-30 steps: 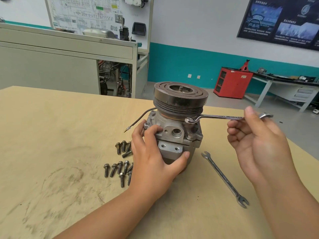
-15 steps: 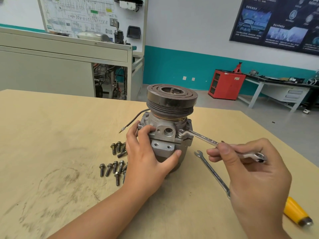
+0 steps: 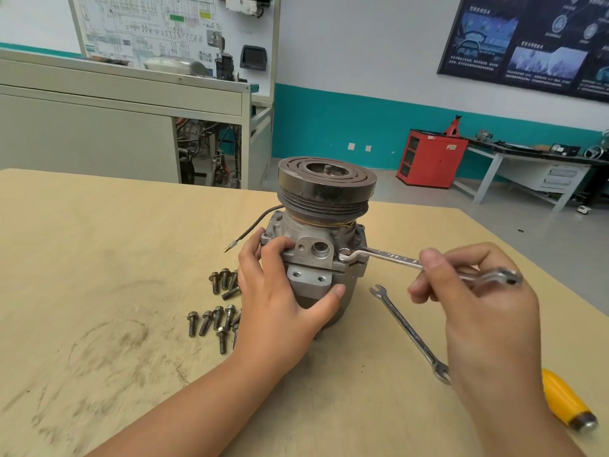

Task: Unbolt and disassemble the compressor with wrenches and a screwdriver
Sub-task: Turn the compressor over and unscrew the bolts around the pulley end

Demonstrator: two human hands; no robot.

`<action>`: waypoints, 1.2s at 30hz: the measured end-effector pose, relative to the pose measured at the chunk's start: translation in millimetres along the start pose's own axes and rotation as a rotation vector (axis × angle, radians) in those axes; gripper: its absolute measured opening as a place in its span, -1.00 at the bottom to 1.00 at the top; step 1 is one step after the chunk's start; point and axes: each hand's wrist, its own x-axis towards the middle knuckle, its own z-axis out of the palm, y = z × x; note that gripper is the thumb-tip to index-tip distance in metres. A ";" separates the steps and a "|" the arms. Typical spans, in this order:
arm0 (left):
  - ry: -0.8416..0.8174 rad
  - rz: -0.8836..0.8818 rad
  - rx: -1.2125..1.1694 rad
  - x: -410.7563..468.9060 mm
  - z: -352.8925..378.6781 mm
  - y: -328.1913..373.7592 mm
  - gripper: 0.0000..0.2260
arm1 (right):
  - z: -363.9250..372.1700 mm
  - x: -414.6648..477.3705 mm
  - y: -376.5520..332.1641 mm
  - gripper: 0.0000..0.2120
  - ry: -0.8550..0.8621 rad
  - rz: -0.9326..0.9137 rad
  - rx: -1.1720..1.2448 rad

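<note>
Head view: we see the compressor (image 3: 324, 245) upright on the counter (image 3: 99, 258), left hand (image 3: 283, 298) wrapped around its body. Right hand (image 3: 474, 291) grips a ring wrench (image 3: 395, 258), ring end seated on a bolt at the flange. Spare wrench (image 3: 408, 331), loose bolts (image 3: 214, 308), yellow screwdriver handle (image 3: 566, 404) lie nearby.

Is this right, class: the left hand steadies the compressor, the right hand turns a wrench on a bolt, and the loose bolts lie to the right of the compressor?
Not quite. In the head view the bolts lie left of the compressor, beside the left hand. A spare wrench lies to its right. The rest holds: the right hand holds the wrench on a bolt.
</note>
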 end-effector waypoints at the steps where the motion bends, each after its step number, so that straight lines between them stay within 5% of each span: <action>1: -0.001 -0.001 -0.003 0.2 -0.1 0.1 -0.43 | -0.4 7.8 4.3 -0.86 -0.005 0.107 0.105; 6: -0.004 -0.005 0.005 0.2 -0.4 0.8 -0.42 | 8.4 40.7 30.7 -0.90 -0.081 0.496 0.363; 19: 0.002 0.003 0.008 -0.5 0.7 0.2 -0.44 | 57.4 94.2 47.0 -0.74 -0.271 0.726 0.253; 26: 0.010 0.020 -0.008 -0.9 0.9 1.1 -0.42 | 28.9 91.8 27.6 -0.75 -0.173 0.803 0.584; 30: 0.013 0.013 -0.004 -0.8 1.1 2.3 -0.43 | 9.6 66.0 11.0 -0.77 -0.234 0.667 0.561; 36: 0.015 0.016 0.000 -0.3 0.5 1.3 -0.43 | 0.4 16.8 -3.0 -0.87 -0.203 0.050 0.105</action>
